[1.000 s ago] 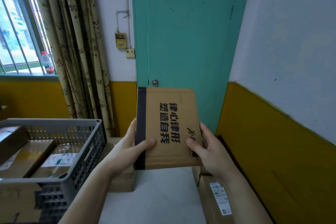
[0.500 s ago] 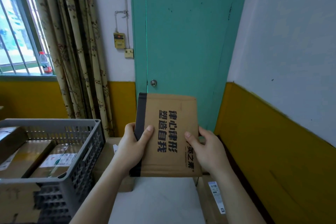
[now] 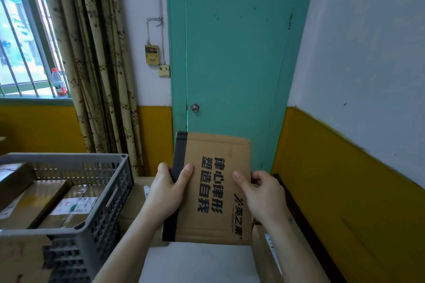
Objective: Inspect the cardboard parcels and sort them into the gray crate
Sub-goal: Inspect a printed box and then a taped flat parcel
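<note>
Left hand [image 3: 165,193] grips taped edge of flat cardboard parcel [image 3: 213,190] | right hand [image 3: 262,197] pinches opposite edge | gray crate [image 3: 101,211] left, holding boxes.

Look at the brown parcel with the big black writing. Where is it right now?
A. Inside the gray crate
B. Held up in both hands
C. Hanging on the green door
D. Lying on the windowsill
B: the left hand grips the cardboard parcel at its black-taped edge and the right hand holds the other side, beside the gray crate.
</note>
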`<state>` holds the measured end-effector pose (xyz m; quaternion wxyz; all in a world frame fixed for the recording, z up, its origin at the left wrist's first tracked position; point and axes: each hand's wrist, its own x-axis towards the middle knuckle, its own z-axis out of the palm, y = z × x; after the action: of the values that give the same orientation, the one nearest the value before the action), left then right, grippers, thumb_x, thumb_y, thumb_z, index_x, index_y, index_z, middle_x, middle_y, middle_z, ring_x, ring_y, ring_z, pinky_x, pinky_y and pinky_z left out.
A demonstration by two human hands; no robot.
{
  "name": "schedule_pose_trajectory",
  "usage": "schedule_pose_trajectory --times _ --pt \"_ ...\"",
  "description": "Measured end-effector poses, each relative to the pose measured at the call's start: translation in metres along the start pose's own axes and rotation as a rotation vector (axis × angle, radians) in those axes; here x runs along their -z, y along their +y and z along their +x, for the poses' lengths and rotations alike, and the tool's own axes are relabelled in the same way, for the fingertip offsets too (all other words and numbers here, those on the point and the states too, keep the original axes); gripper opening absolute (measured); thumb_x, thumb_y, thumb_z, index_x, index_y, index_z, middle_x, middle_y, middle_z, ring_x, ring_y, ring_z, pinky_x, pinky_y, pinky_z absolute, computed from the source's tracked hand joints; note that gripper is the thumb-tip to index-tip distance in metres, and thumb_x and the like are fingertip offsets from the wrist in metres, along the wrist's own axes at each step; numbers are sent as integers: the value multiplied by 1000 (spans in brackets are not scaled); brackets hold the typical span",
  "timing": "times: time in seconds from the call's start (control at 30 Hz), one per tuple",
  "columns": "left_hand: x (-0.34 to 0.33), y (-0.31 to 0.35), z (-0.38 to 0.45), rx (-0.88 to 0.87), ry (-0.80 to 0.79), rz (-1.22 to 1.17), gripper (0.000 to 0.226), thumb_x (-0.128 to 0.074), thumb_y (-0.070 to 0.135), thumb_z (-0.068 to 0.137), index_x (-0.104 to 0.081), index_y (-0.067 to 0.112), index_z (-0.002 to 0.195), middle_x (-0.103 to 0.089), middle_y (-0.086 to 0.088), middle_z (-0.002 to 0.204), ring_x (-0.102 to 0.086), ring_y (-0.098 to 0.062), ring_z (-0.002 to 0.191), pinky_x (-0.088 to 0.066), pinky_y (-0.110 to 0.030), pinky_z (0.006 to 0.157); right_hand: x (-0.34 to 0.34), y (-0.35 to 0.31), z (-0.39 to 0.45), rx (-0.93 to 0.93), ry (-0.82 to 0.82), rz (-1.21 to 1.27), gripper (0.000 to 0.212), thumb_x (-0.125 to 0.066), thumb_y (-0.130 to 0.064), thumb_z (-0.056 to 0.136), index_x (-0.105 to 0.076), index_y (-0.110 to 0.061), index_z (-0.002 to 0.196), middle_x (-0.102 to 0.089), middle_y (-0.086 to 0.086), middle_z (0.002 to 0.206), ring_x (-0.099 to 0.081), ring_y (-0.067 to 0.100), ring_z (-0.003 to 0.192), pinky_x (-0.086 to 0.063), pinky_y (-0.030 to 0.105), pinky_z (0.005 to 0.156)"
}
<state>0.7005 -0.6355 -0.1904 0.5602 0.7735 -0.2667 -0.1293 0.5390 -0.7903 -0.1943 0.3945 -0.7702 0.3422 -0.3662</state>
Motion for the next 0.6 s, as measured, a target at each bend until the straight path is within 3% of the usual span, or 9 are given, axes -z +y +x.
schedule_pose_trajectory --times 0.1,0.17,0.27,0.37,0.5,0.6 --pt "3 0 1 62 -11 -83 66 -56 80 71 -47 24 104 -70 -1 102 -73 -13 84 -56 -25 55 2 -7 2 -32 5 -11 47 -55 -71 85 -60 -27 71 -61 -14 65 -59 -10 62 -39 8 45" --pt "3 2 4 95 35 -40 75 -46 91 68 -49 24 103 -66 -1 101 -68 -16 89 -52 -30 62 1 -12 4 -30 -18 -51 53 -48 -77 84 -57 -28 66 -58 -15 59 -57 -17 62 -40 7 46" --pt "1 2 9 54 102 55 77 -41 93 70 -48 21 98 -65 -4 97 -66 -20 87 -53 -35 66 -3 -12 5 9 12 -133 68 -44 -81 81 -53 -17 58 -52 -7 51 -55 -7 50 -35 14 40" --pt "0 -4 8 20 105 66 74 -43 88 74 -48 18 95 -66 -8 95 -67 -22 82 -54 -35 63 -3 -11 5 11 2 -164 69 -43 -81 80 -50 -17 54 -50 -7 48 -52 3 42 -30 17 38" --pt "-2 -11 8 52 121 37 73 -40 90 82 -50 18 96 -65 -6 96 -64 -23 90 -55 -50 85 -4 -10 6 -33 -47 -185 75 -33 -84 82 -56 -15 64 -59 -5 61 -55 6 54 -37 24 46" --pt "-1 -7 8 41 163 62 91 -32 102 69 -52 17 92 -64 -5 91 -63 -23 85 -54 -44 75 -8 -14 8 -70 -30 -219 83 -18 -85 83 -51 -13 58 -55 -2 54 -52 10 49 -31 24 44"
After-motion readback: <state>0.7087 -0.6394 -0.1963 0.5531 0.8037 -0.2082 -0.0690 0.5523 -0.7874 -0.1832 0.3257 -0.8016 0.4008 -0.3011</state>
